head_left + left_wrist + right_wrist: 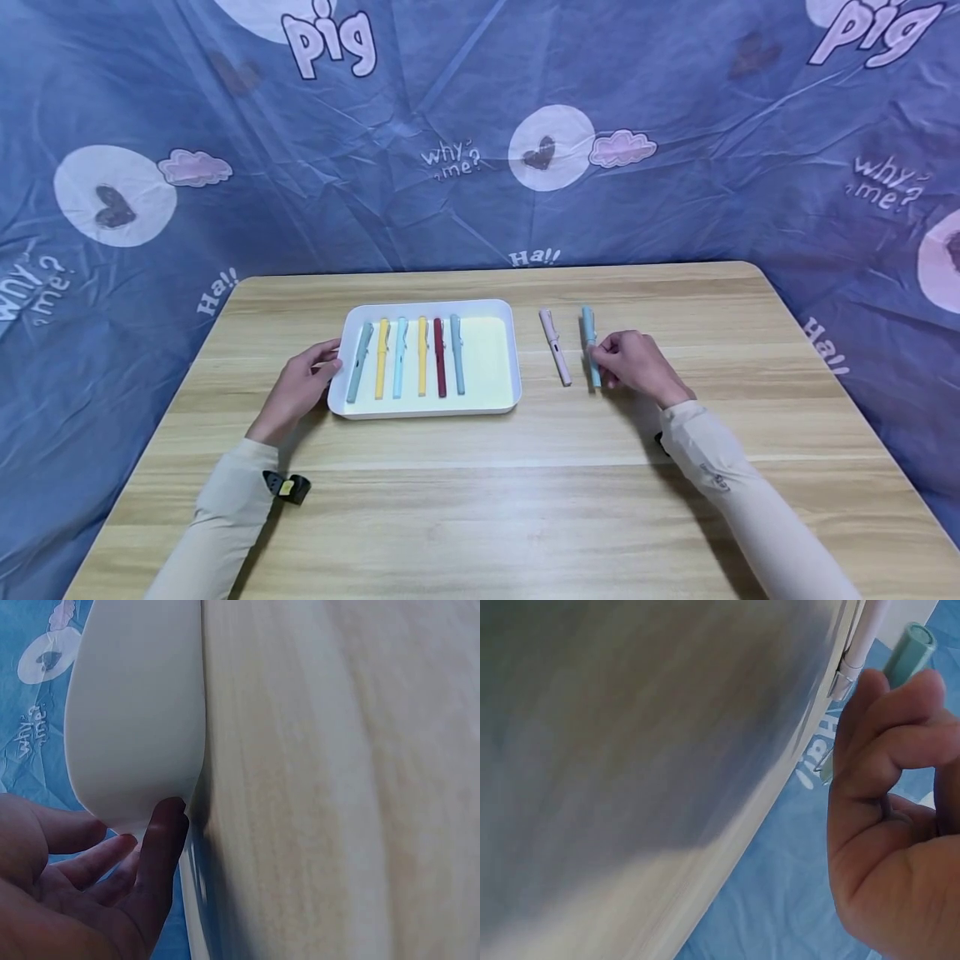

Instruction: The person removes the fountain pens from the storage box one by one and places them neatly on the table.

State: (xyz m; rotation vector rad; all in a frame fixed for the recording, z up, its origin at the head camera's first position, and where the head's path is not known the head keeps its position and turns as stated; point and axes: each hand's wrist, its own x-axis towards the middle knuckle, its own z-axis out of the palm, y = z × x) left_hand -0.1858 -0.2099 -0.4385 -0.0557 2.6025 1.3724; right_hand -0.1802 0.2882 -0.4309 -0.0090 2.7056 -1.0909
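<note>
Near the right of the table, my right hand (636,363) pinches the lower part of a light blue-green pen (588,323) between thumb and fingers; its end (910,654) sticks out past the fingertips in the right wrist view. Just left of it lies a pale pink pen (555,347) with a clip. My left hand (300,386) touches the left end of a white tray (427,412), its fingers against the outer wall (139,712) in the left wrist view. Inside stand side by side several pens: grey-green, yellow, light blue, a dark red pen (439,358) and a grey-blue pen (457,354) rightmost.
The wooden table (480,500) has rounded far corners. Behind it hangs a blue printed cloth (360,208) down to the back edge. Bare tray floor (487,358) shows to the right of the pens. A dark wrist strap device (288,487) sits at the left sleeve.
</note>
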